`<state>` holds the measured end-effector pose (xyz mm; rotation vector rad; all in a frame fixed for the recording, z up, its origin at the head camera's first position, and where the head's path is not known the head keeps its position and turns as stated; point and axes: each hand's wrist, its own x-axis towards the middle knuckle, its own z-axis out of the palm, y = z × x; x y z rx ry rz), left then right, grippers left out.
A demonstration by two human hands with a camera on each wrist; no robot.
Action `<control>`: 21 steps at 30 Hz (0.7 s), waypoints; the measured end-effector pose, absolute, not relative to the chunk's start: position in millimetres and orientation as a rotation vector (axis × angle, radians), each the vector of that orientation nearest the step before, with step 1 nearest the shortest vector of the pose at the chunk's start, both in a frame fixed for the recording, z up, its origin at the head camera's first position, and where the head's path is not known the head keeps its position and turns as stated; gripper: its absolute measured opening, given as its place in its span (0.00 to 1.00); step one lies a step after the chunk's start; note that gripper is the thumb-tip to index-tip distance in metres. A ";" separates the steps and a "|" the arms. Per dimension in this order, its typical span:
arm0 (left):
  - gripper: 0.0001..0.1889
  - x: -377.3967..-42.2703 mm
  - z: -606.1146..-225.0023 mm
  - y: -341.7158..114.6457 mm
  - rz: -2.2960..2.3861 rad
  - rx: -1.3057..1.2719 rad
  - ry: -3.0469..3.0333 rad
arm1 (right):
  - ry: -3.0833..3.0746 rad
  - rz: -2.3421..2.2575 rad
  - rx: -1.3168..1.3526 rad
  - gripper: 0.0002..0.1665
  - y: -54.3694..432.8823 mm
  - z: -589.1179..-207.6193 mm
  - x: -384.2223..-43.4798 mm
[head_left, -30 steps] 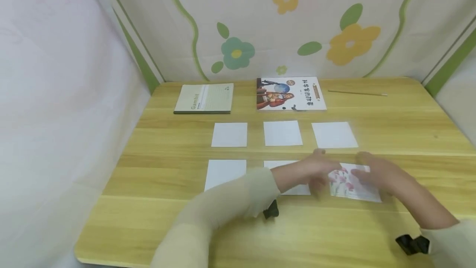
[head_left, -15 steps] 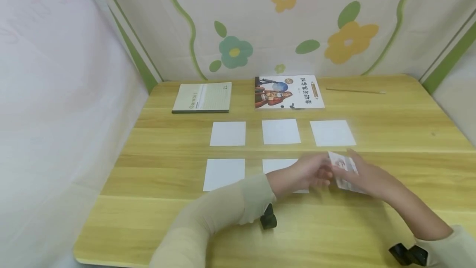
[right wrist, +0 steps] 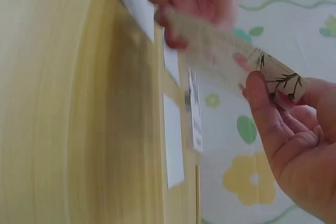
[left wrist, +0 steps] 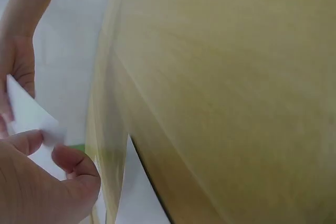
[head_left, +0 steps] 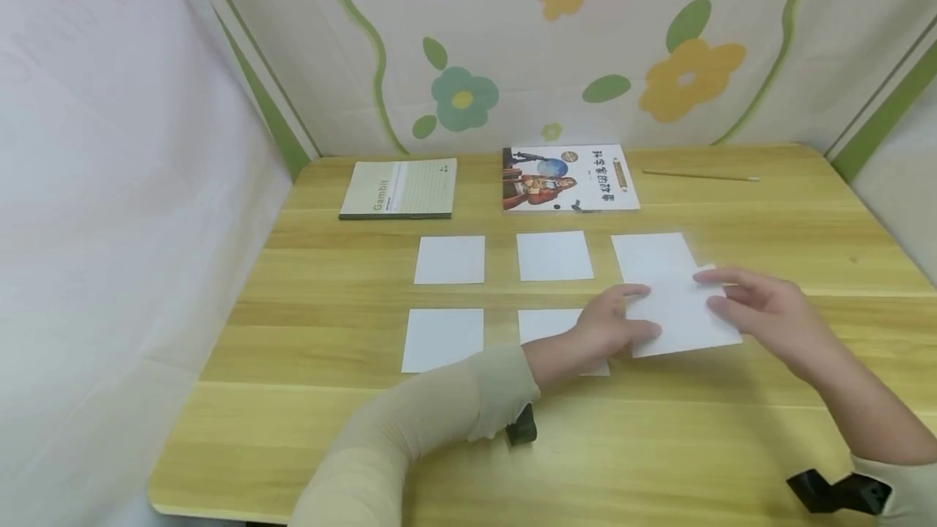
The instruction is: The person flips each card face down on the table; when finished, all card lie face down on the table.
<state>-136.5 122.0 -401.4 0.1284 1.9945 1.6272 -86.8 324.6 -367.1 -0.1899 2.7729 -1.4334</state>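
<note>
Both hands hold one square card (head_left: pixel 681 311) above the table, its plain white face up in the head view. My left hand (head_left: pixel 609 324) pinches its left edge between thumb and finger. On the opposite edge, my right hand (head_left: pixel 779 320) grips it with thumb and fingers. The right wrist view shows the card's underside (right wrist: pixel 231 59), printed with pink flowers and dark stems. In the head view the card overlaps the lower part of a white card (head_left: pixel 647 249) lying behind it. Another white card (head_left: pixel 549 322) lies partly hidden under my left hand and wrist.
More white cards lie face down: one at front left (head_left: pixel 442 338), two behind (head_left: pixel 450 259). Along the back of the wooden table (head_left: pixel 293 429) are a notebook (head_left: pixel 398 189), a picture book (head_left: pixel 571 177) and a thin stick (head_left: pixel 700 176). A flowered curtain (head_left: pixel 512 39) hangs behind.
The flower-printed card has been lifted off the table and turned over, so its white side now faces up. The left hand has joined the right in holding it.
</note>
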 end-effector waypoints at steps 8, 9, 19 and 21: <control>0.23 -148.7 -412.6 128.1 1.183 0.518 2.369 | 2.721 -1.162 -0.152 0.23 354.6 -390.2 -87.9; 0.23 -149.4 -414.0 130.4 1.087 0.568 2.414 | 2.724 -1.129 -0.153 0.23 356.3 -395.3 -88.0; 0.21 -145.6 -422.4 145.3 0.526 0.782 2.509 | 2.865 -0.849 -0.362 0.16 355.5 -429.4 -89.2; 0.22 -145.5 -419.7 143.6 0.506 0.786 2.492 | 2.876 -0.749 -0.360 0.16 353.6 -427.1 -90.9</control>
